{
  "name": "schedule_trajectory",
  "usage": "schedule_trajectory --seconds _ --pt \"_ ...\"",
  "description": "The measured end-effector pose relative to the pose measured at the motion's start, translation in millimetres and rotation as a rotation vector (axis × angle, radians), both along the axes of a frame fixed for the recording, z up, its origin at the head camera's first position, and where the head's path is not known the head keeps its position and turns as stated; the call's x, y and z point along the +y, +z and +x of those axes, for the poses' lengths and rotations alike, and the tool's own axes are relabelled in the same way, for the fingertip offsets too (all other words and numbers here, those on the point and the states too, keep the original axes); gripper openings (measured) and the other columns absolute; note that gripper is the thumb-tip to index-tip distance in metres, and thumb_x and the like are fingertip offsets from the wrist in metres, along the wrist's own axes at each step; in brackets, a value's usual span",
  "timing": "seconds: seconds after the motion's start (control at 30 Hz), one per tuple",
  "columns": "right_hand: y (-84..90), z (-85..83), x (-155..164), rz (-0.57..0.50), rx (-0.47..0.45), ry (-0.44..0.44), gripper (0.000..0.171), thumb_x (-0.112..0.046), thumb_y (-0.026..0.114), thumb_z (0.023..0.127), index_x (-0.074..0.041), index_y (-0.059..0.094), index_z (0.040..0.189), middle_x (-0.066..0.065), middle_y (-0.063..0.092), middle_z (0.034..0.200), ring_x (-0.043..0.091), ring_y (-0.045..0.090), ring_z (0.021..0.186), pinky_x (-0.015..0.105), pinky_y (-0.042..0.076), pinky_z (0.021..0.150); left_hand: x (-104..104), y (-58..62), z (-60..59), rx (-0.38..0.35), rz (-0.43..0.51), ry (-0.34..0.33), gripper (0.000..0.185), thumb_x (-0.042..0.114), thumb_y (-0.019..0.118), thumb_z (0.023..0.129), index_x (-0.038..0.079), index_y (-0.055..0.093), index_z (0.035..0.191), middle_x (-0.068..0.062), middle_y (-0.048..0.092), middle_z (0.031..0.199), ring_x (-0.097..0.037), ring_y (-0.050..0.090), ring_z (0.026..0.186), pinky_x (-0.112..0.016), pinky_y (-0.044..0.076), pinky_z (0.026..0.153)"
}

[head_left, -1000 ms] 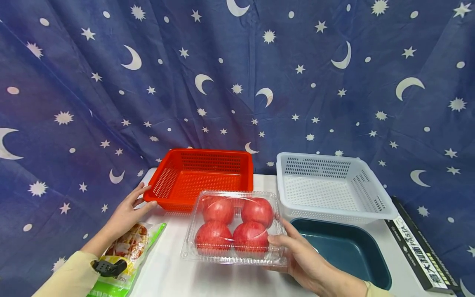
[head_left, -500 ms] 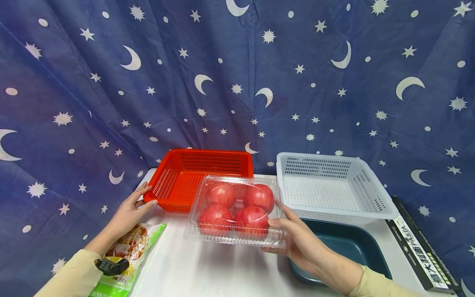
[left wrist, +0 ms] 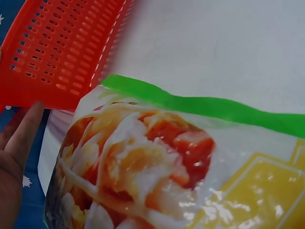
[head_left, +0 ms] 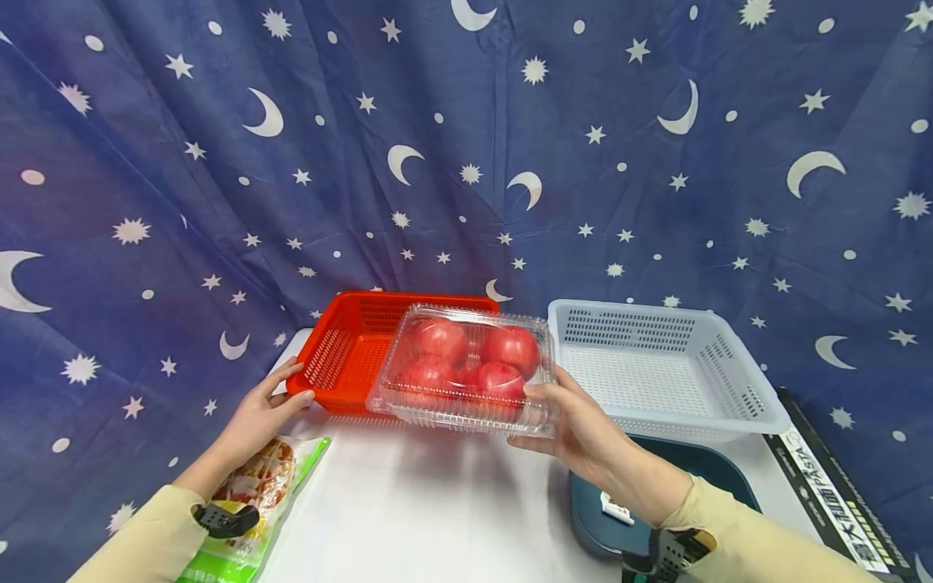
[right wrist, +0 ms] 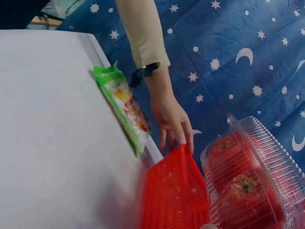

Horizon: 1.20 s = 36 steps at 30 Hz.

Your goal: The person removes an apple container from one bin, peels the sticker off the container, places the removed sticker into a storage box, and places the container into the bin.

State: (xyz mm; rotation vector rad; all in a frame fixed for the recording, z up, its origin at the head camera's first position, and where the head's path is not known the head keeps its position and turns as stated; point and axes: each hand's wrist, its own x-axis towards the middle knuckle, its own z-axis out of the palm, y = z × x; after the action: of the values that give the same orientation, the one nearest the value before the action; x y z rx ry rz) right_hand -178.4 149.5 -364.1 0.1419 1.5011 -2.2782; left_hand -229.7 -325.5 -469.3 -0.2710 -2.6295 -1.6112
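Note:
My right hand (head_left: 586, 433) grips the right end of a clear lidded plastic box (head_left: 470, 421), thumb on the side and fingers underneath. Several red apples (head_left: 440, 340) show inside. The box hangs tilted over the front right of the red basket (head_left: 331, 352), hiding part of it. At the basket's front left corner my left hand (head_left: 255, 417) holds on, its thumb on one side and its fingers on the other. In the left wrist view, part of that hand (left wrist: 16, 157) touches the basket's corner (left wrist: 57, 98). Fingers under the box are partly hidden.
Below my left forearm lies a green-edged food bag (head_left: 262, 478). At right stand a white basket (head_left: 630, 380) and a dark teal basin (head_left: 594, 518) with a small white item (head_left: 617, 508) inside. A long black pasta box (head_left: 831, 494) lies at far right.
The box of apples has moved away from me and risen toward the red basket, tilting more, with my right hand carrying it. My left hand stays at the basket's corner.

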Motion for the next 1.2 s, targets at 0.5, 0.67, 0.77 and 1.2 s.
schedule_trajectory --seconds 0.5,0.67,0.77,1.2 --pt "9.2 -42.1 -14.7 -0.006 -0.016 -0.003 0.08 -0.019 0.063 0.095 -0.026 0.02 0.163 0.021 0.037 0.15 0.041 0.047 0.128 0.061 0.05 0.095 7.1 -3.2 0.5 -0.033 0.108 0.027 0.072 0.026 0.067 0.101 0.008 0.032 0.161 -0.008 0.014 0.171 0.006 0.06 0.108 -0.017 0.053 0.088" --pt "11.0 -57.9 -19.6 0.001 -0.034 -0.037 0.08 -0.018 0.064 0.095 -0.028 0.022 0.162 0.02 0.036 0.15 0.043 0.045 0.129 0.062 0.049 0.097 7.1 -4.9 -0.5 -0.038 0.109 0.037 0.072 0.027 0.068 0.101 0.008 0.031 0.161 -0.008 0.015 0.171 0.005 0.06 0.108 -0.014 0.051 0.087" --pt "11.3 -67.4 -23.3 0.008 -0.039 -0.048 0.08 -0.018 0.065 0.095 -0.029 0.023 0.162 0.02 0.035 0.151 0.044 0.043 0.13 0.061 0.05 0.095 6.7 -5.9 -1.0 -0.034 0.116 0.033 0.072 0.027 0.067 0.101 0.007 0.031 0.161 -0.009 0.014 0.171 0.005 0.059 0.108 -0.015 0.051 0.088" --pt "14.0 -105.3 -43.8 0.062 -0.019 -0.062 0.084 -0.016 0.069 0.09 -0.025 0.026 0.162 0.018 0.045 0.14 0.04 0.053 0.119 0.061 0.052 0.092 2.4 -3.2 0.9 -0.012 0.087 0.022 0.07 0.025 0.069 0.101 0.008 0.034 0.16 -0.009 0.017 0.17 0.006 0.061 0.107 -0.022 0.056 0.087"
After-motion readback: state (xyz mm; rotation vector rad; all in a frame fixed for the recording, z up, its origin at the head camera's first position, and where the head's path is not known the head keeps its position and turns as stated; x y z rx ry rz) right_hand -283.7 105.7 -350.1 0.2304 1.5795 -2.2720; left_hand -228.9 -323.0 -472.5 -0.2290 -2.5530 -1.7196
